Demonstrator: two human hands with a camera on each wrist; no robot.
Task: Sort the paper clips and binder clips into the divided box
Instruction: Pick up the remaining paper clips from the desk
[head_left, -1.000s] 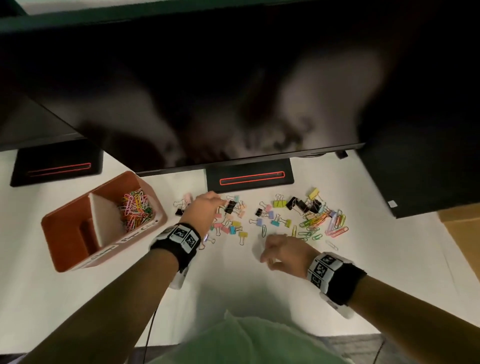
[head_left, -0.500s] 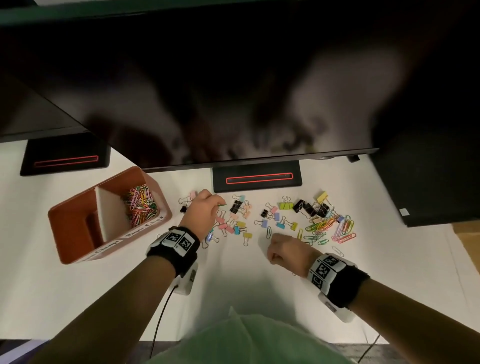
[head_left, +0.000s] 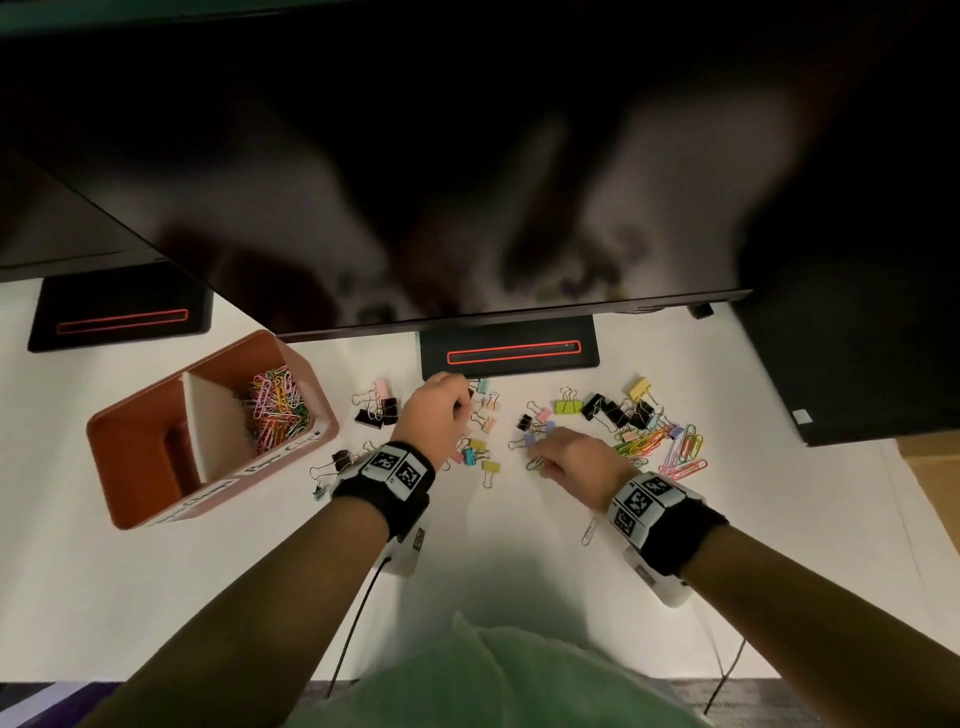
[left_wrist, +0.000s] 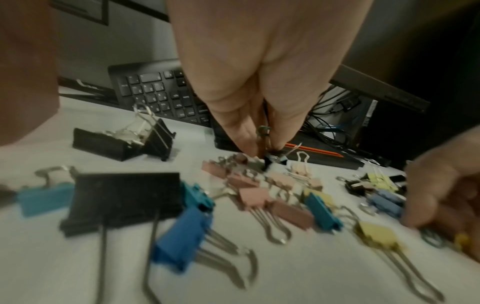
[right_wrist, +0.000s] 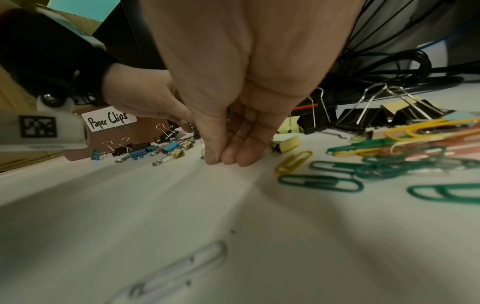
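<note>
Two hands are over the white table (head_left: 156, 597). The left hand (head_left: 434, 415) is fingers-down in the middle of the binder clips (head_left: 480, 452); in the left wrist view its fingertips (left_wrist: 242, 142) are drawn together, pinching something thin and green, and they touch a small dark clip on the table. What the green piece is cannot be told through the blur. The right hand (head_left: 574, 454) lies just right of it, fingers (right_wrist: 233, 156) pressed side by side with the tips on the table; a green paper clip (head_left: 535, 464) shows at its fingertips, and whether it is held cannot be told.

Divided box (head_left: 130, 467): one, orange-brown, with a white divider; it stands at the left of the table, well apart from the loose piles. Its far compartment holds a heap of mixed-colour paper clips (head_left: 275, 405), too tangled to count. The near compartment shows no clips. A label on the box reads "Paper Clips" (right_wrist: 109, 121).

Loose binder clips, head view: roughly two dozen, black, pink, yellow, green and blue, with wire handles. They lie in three groups: four by the box, a dense cluster under and around the left hand, and larger black and yellow ones further right.

Loose paper clips (head_left: 675, 452): a pile at the right, pink, green, yellow and orange, count unclear. One white paper clip (head_left: 589, 531) lies alone near the right wrist.
</note>
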